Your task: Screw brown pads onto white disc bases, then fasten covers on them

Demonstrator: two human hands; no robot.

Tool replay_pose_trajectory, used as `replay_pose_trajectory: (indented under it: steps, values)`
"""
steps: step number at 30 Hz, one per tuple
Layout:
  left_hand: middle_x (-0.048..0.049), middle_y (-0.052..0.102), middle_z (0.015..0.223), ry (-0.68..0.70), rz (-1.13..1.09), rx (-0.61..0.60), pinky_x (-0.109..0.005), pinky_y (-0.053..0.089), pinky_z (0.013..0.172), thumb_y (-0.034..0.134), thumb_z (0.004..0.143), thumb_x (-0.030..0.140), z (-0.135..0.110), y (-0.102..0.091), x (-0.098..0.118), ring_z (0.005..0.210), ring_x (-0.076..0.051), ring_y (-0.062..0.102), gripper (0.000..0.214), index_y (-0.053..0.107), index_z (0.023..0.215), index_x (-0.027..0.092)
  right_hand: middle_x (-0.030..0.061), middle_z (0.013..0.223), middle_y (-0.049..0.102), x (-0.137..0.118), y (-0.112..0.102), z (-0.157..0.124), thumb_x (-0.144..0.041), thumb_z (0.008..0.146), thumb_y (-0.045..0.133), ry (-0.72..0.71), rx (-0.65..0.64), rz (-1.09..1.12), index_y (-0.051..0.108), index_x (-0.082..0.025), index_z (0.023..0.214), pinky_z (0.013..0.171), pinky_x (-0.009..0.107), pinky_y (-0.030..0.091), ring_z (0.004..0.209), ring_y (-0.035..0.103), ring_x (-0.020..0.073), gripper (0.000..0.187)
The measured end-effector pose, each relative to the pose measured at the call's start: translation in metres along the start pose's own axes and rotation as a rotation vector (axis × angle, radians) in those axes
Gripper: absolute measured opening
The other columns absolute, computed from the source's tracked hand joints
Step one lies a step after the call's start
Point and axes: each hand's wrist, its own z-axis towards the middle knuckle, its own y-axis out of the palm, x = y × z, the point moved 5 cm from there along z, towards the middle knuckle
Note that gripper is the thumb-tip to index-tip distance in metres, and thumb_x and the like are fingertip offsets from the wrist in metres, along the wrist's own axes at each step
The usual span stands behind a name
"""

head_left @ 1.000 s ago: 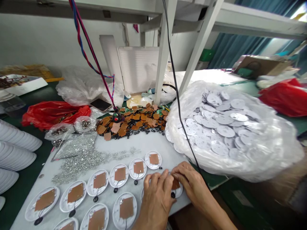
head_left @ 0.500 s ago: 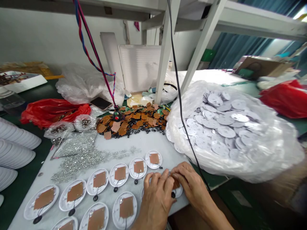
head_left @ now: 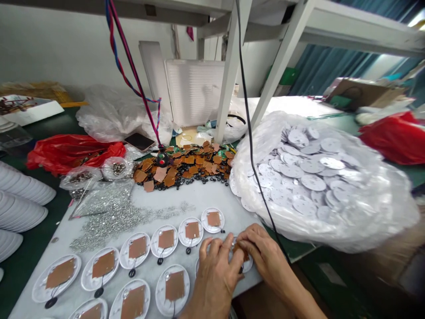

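Observation:
At the table's near right, both hands work over one round white plastic dish point(head_left: 248, 266) with a brown circuit board point(head_left: 246, 256) on it. My left hand point(head_left: 217, 268) covers the dish's left side, its fingers bent down onto the board. My right hand point(head_left: 260, 246) has thumb and fingers pinched together at the board's far right edge. The fingers hide most of the board and any small part between them. Close to my left hand lies another white dish point(head_left: 159, 294) with a board point(head_left: 175, 286) and a black wired disc below it.
Rows of similar dishes point(head_left: 135, 261) spread to the left. Behind them lie scattered small metal pieces point(head_left: 109, 226) and a heap of brown boards point(head_left: 186, 166) with black parts. A plastic bag point(head_left: 375, 226) of white discs stands right. A black cable point(head_left: 249, 133) hangs beside my right hand.
My left index finger has shifted slightly over the board, and the black part beneath it is now mostly covered. My right hand stays in nearly the same pinch.

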Motion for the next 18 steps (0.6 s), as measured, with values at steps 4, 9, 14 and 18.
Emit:
replay_pose_trajectory:
  steps: [4,9,14,18]
  values:
    - [-0.0058,0.069,0.134,-0.03,-0.022,0.01,-0.049,0.049,0.102,0.093,0.077,0.033,0.001,0.001,0.0,0.107,-0.026,0.067,0.052,0.063,0.119,0.024,0.0039,0.083,0.061,-0.001,-0.002,0.001,-0.019,0.104,0.043,0.005,-0.048,0.003,0.061,-0.022,0.082,0.077,0.036,0.047,0.082,0.06,0.0218,0.028]
    - [-0.006,0.073,0.127,-0.062,-0.112,0.013,-0.053,0.047,0.105,0.089,0.081,0.02,-0.001,0.0,0.0,0.108,-0.026,0.069,0.052,0.057,0.121,0.022,0.0027,0.079,0.058,-0.005,-0.008,0.001,-0.022,0.105,0.039,0.037,-0.096,0.001,0.054,-0.023,0.078,0.074,0.035,0.045,0.077,0.059,0.0201,0.032]
    - [-0.0073,0.074,0.12,-0.091,-0.183,0.027,-0.054,0.047,0.106,0.087,0.08,0.012,-0.001,0.001,-0.002,0.106,-0.026,0.07,0.069,0.046,0.135,0.02,0.0027,0.078,0.057,-0.006,-0.012,0.004,-0.025,0.106,0.035,0.077,-0.121,-0.003,0.052,-0.023,0.077,0.071,0.035,0.045,0.073,0.059,0.02,0.033]
    - [-0.0059,0.075,0.11,-0.125,-0.183,0.075,-0.054,0.047,0.105,0.091,0.074,0.012,-0.001,0.008,-0.003,0.103,-0.027,0.07,0.089,0.038,0.144,0.019,0.0035,0.079,0.056,-0.005,-0.01,0.007,-0.025,0.105,0.035,0.086,-0.117,-0.017,0.052,-0.023,0.077,0.072,0.036,0.045,0.073,0.058,0.0209,0.032]
